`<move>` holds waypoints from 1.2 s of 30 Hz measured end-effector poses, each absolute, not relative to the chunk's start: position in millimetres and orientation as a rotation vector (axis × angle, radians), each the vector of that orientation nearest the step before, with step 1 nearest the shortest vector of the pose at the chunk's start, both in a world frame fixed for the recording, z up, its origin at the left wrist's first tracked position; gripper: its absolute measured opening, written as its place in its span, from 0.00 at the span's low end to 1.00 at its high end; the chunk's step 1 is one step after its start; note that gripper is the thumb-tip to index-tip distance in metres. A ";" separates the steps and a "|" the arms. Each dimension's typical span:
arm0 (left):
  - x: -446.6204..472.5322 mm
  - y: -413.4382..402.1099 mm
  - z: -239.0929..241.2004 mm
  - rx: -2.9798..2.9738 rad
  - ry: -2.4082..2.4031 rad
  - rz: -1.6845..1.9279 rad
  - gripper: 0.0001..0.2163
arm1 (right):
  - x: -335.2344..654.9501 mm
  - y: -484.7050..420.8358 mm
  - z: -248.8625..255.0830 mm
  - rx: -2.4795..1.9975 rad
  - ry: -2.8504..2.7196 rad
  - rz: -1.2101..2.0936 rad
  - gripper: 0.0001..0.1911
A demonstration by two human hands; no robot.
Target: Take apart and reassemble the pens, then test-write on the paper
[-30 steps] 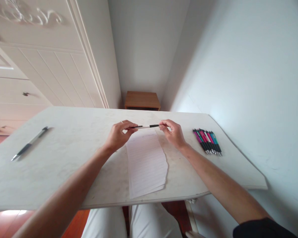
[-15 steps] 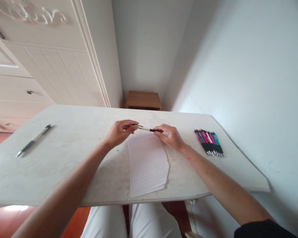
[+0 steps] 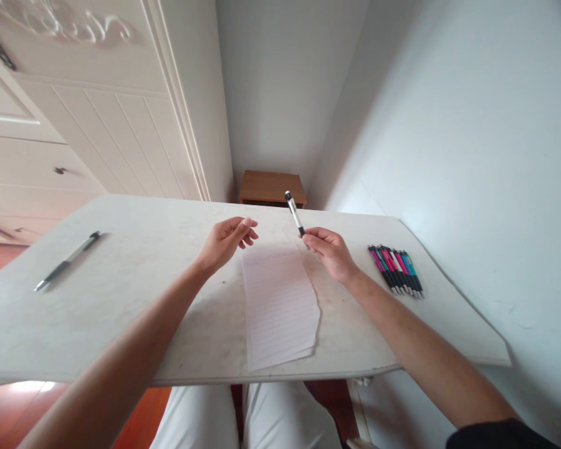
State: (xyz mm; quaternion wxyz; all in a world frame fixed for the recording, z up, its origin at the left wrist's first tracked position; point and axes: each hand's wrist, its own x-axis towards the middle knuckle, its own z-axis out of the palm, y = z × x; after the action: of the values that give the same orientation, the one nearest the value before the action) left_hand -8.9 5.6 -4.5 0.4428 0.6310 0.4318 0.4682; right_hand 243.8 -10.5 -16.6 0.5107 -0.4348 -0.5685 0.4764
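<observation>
White-and-black pen (image 3: 295, 211) slants upward near the centre of the frame, above a white table (image 3: 135, 280) that fills much of the lower half. Lined paper (image 3: 280, 312) with a torn right edge lies at lower centre. The right hand (image 3: 331, 252) pinches the pen's dark grip end between thumb and fingers; the left hand (image 3: 224, 242), loosely curled, holds nothing. Coloured pens (image 3: 394, 268) lie in a row at centre right, one grey-and-black pen (image 3: 68, 260) at centre left.

Held tilted in right grip (image 3: 330, 252): white-and-black pen (image 3: 293, 209). On desk (image 3: 168, 249): lined paper (image 3: 280, 305), near front edge; coloured pens (image 3: 395, 269), near right edge; silver-and-black pen (image 3: 72, 257), near left.
</observation>
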 end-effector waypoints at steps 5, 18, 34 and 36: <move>-12.6 11.5 -15.8 1.773 1.292 1.043 0.21 | 244.6 -8.9 -17.7 -0.955 -1.183 1.355 0.10; -15.9 12.3 -25.5 2.263 1.346 0.807 0.12 | 240.0 -15.9 -11.8 -0.866 -1.144 1.550 0.09; -28.4 20.6 -27.0 2.202 1.371 0.792 0.08 | 245.1 -18.1 -10.5 -0.745 -1.190 1.858 0.18; -28.3 20.2 -27.4 2.207 1.370 0.788 0.08 | 244.7 -22.7 -6.8 -0.738 -1.231 1.928 0.25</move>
State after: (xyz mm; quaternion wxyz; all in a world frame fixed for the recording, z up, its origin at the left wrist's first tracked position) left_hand -28.3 20.2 -27.4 0.2118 0.7946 0.4931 0.2839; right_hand 244.7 -22.7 -6.8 0.3606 -0.2862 -0.4777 0.7482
